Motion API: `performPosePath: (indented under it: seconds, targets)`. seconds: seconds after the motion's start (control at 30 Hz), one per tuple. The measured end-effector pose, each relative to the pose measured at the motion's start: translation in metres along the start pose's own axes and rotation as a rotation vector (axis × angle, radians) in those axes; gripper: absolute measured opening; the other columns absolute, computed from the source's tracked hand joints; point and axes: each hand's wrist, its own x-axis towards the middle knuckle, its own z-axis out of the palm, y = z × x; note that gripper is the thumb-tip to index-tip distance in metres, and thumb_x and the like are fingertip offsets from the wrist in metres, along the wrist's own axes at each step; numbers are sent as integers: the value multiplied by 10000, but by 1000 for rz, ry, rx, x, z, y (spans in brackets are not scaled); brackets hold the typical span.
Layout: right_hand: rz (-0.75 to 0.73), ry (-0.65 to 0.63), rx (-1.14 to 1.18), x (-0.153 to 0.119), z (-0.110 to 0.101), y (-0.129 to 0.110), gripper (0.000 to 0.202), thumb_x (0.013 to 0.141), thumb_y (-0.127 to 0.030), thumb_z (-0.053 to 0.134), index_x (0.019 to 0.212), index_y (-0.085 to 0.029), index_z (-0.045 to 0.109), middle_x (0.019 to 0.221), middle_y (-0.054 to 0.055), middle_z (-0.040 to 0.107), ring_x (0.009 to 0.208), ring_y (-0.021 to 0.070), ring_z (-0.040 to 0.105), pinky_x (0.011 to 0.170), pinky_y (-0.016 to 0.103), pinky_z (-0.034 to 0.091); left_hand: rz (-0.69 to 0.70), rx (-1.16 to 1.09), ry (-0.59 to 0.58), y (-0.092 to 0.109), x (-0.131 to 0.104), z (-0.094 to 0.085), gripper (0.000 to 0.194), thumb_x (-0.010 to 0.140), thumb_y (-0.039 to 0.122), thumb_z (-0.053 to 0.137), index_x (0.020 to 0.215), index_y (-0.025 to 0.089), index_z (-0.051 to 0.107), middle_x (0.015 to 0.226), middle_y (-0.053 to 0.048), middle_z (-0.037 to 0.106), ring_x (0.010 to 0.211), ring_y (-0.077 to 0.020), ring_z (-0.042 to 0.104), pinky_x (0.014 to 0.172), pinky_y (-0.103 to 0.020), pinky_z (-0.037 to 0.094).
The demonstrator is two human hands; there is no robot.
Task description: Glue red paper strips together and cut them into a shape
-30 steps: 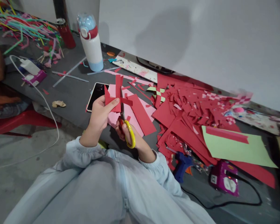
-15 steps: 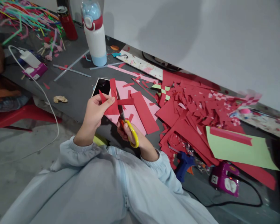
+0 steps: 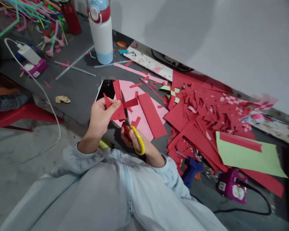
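Observation:
My left hand pinches a piece of red paper between thumb and fingers, above a dark phone. My right hand is wrapped round scissors with yellow and red handles. The scissor blades point away from me and lie along the right edge of the held paper. Just right of the blades is a small red strip. Under the work lies a pink sheet, with a wide red strip and small red scraps on it.
A white and blue bottle stands behind my hands. To the right are a heap of red paper, a green sheet, a blue glue gun and a purple box. A white cable hangs at the left, near another person's arm.
The small red strip right of the blades has tilted, its right end now higher. The scissors have closed somewhat. The whole view has shifted slightly.

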Motion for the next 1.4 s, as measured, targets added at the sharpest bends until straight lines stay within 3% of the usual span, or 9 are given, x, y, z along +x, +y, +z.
performPosePath:
  seconds: [0.27, 0.67, 1.4]
  targets:
    - [16, 34, -29, 1, 1, 1, 512, 891, -744, 446, 958, -237, 429, 648, -72, 332, 486, 86, 271, 416, 259, 223, 46, 48, 28, -6, -1, 1, 383, 599, 455, 897, 659, 172, 647, 626, 32, 629, 564, -73, 544, 545, -195, 463]
    - [69, 64, -60, -1, -3, 6, 503, 904, -730, 433, 939, -229, 429, 677, -62, 428, 446, 62, 327, 373, 218, 265, 65, 141, 36, -17, 2, -1, 295, 696, 405, 829, 689, 187, 631, 653, 25, 634, 593, -89, 562, 564, -212, 467]
    - [11, 87, -222, -5, -4, 2, 477, 938, -703, 383, 871, -231, 400, 619, -65, 438, 433, 70, 396, 367, 206, 335, 33, 137, 30, -13, -2, 1, 317, 699, 395, 815, 666, 198, 568, 620, 37, 567, 540, -82, 511, 519, -220, 436]
